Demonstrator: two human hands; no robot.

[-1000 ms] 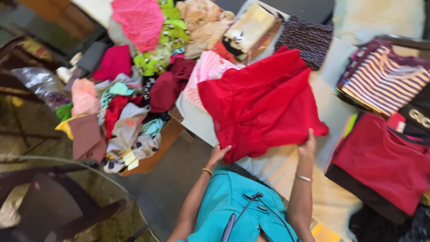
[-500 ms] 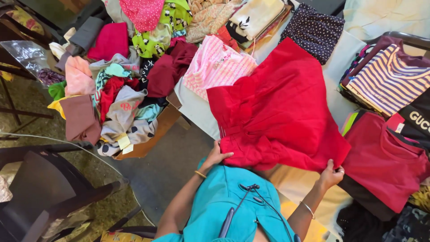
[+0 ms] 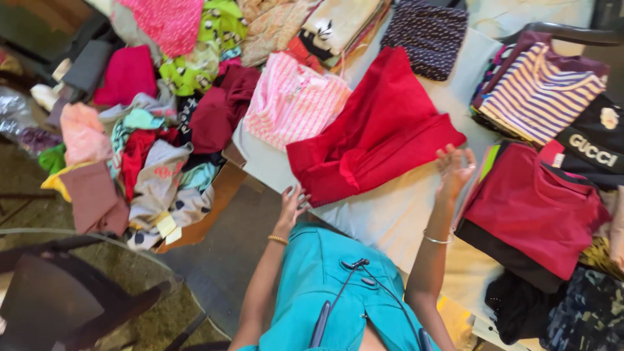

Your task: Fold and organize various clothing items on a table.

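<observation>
A red garment (image 3: 374, 133) lies folded over on the pale sheet-covered surface (image 3: 390, 211) in front of me. My left hand (image 3: 292, 205) rests at the garment's near left corner, fingers touching its edge. My right hand (image 3: 455, 166) is raised just off the garment's right edge, fingers spread, holding nothing. I wear a teal top with a clipped cable down the front.
A pink striped top (image 3: 292, 101) lies left of the red garment. A jumbled clothes heap (image 3: 149, 136) fills the left. Folded stacks sit right: a purple striped shirt (image 3: 543, 94), a dark red shirt (image 3: 533, 211), a dotted dark cloth (image 3: 426, 36). A glass-topped table (image 3: 78, 286) stands lower left.
The red garment has been folded over into a narrower shape. My right hand let go of its lower edge and lifted with fingers spread. My left hand stays at the near corner.
</observation>
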